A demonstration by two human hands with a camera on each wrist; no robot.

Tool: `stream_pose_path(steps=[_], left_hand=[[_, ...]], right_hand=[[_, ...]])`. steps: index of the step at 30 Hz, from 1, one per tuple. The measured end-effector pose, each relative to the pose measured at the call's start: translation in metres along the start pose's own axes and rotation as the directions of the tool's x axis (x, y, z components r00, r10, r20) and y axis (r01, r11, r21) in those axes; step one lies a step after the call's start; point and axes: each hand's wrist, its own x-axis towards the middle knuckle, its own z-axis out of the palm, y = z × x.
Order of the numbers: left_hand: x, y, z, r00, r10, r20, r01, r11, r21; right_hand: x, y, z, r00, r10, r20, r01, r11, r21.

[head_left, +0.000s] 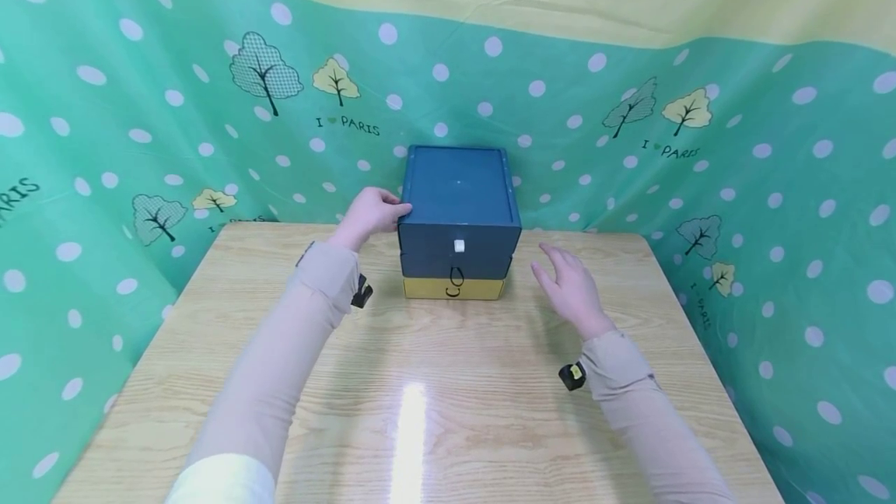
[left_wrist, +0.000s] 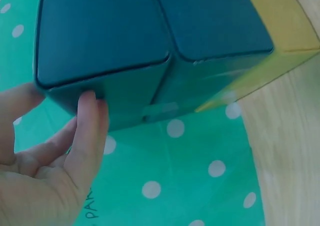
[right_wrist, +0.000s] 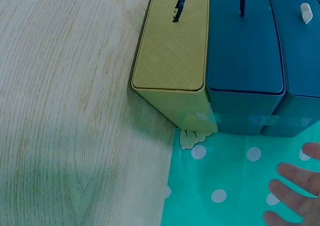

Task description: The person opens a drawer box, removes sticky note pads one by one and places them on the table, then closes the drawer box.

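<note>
A stack of small drawer boxes stands at the back of the table: two blue units (head_left: 458, 185) above a yellow drawer unit (head_left: 483, 288). The top blue front bears a white knob (head_left: 459, 246); black pulls (right_wrist: 242, 2) show on the lower two fronts. All the drawers are closed. My left hand (head_left: 371, 215) touches the top unit's left side, thumb at the upper edge and fingertips (left_wrist: 87, 98) against the side wall. To the right of the stack, my right hand (head_left: 570, 286) hovers apart from it, fingers spread and holding nothing.
The light wooden table (head_left: 455, 364) carries a bright light reflection near its front. A green cloth (head_left: 560, 131) with white dots and printed trees hangs behind and along both sides. Clear tape (right_wrist: 265, 120) runs across the sides of the stacked units.
</note>
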Motion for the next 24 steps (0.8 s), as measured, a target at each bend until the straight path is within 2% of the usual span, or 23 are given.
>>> stream_pose_path(steps=[5, 11, 15, 17, 21, 24], left_hand=[[0.002, 0.009, -0.006, 0.998, -0.030, 0.047, 0.028, 0.999, 0.047], [0.004, 0.020, -0.012, 0.992, -0.093, 0.090, 0.082, 0.989, 0.119], [0.006, 0.025, -0.012, 0.992, -0.103, 0.073, 0.086, 0.975, 0.204], [0.007, 0.027, -0.010, 0.993, -0.100, 0.060, 0.082, 0.965, 0.249], [0.009, 0.031, -0.008, 0.990, -0.129, 0.058, 0.110, 0.958, 0.265], [0.010, 0.033, -0.007, 0.984, -0.168, 0.065, 0.146, 0.955, 0.260]], right_hand=[[0.002, 0.000, -0.001, 1.000, -0.003, -0.008, 0.003, 1.000, 0.012], [0.004, -0.003, -0.004, 1.000, -0.001, -0.023, 0.002, 0.999, 0.037], [0.009, -0.011, -0.008, 0.998, -0.018, -0.066, 0.023, 0.997, 0.076], [0.014, -0.016, -0.011, 0.994, -0.052, -0.099, 0.060, 0.995, 0.077], [0.025, -0.028, -0.013, 0.968, -0.181, -0.173, 0.190, 0.981, 0.037], [0.033, -0.035, -0.013, 0.919, -0.311, -0.242, 0.314, 0.949, -0.029]])
